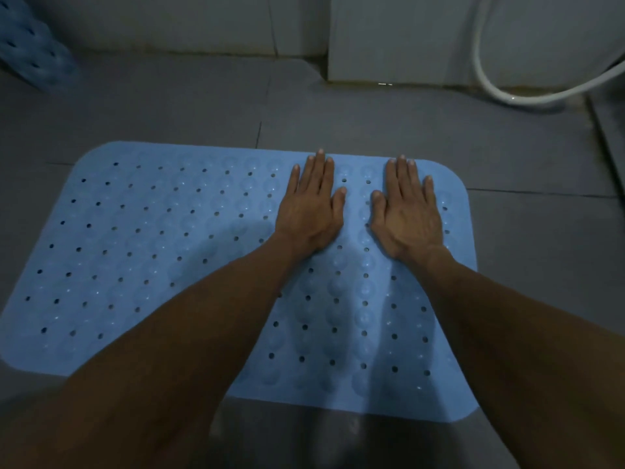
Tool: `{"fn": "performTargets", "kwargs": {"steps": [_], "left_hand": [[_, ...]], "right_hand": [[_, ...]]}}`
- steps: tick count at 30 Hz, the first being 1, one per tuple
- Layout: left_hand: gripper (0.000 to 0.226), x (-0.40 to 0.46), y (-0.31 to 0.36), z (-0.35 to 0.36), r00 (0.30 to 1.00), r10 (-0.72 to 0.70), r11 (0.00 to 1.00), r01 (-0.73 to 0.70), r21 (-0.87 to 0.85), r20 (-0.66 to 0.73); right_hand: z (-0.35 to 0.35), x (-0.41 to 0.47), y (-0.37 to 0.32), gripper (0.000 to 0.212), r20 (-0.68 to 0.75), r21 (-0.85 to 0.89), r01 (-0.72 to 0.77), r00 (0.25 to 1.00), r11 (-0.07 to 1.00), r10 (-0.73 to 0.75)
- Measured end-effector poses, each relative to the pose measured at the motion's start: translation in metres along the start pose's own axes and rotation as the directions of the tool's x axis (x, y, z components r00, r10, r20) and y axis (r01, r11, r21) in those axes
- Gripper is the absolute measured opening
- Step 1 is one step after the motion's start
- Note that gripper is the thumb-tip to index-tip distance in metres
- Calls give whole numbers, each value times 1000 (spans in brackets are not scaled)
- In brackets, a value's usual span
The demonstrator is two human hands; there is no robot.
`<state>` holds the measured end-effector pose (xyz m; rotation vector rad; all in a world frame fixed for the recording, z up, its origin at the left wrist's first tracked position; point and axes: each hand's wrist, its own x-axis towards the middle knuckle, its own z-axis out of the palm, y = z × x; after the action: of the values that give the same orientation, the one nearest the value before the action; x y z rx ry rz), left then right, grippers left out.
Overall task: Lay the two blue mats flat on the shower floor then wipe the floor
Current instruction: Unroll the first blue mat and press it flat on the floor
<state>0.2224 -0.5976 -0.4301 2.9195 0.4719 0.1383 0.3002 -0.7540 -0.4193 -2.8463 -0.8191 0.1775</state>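
A light blue perforated mat (142, 238) lies flat on the grey tiled shower floor (355, 126), filling the middle of the view. My left hand (311, 208) presses palm down on the mat near its far edge, fingers straight. My right hand (407, 211) lies flat beside it, closer to the mat's far right corner. A second blue mat (30, 45) with the same holes stands bunched up in the far left corner, only partly in view.
A white wall base (399, 42) rises at the back right. A white shower hose (500, 86) loops down onto the floor there. A raised threshold (608, 137) runs along the right edge. Bare grey tiles stretch beyond the mat.
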Motion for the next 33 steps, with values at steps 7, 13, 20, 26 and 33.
{"fn": "performTargets", "kwargs": {"steps": [7,13,20,26,33], "left_hand": [[65,-3,4,-5,998,-39,995,35,-95,-39],[66,0,7,-8,998,-61,996,62,-66,26],[62,3,8,-8,998,-61,996,61,-57,7],[65,6,10,-14,989,-96,995,95,13,111],[66,8,10,-17,982,-108,994,107,17,156]], "right_hand": [[-1,-3,-3,67,-51,29,-70,996,997,71],[-1,0,-2,67,-14,-24,-92,996,995,91],[-2,0,-4,66,-12,-8,-88,996,996,88],[-1,3,-2,67,11,-1,-96,995,995,96],[-4,4,-4,68,18,6,-111,994,994,110]]}}
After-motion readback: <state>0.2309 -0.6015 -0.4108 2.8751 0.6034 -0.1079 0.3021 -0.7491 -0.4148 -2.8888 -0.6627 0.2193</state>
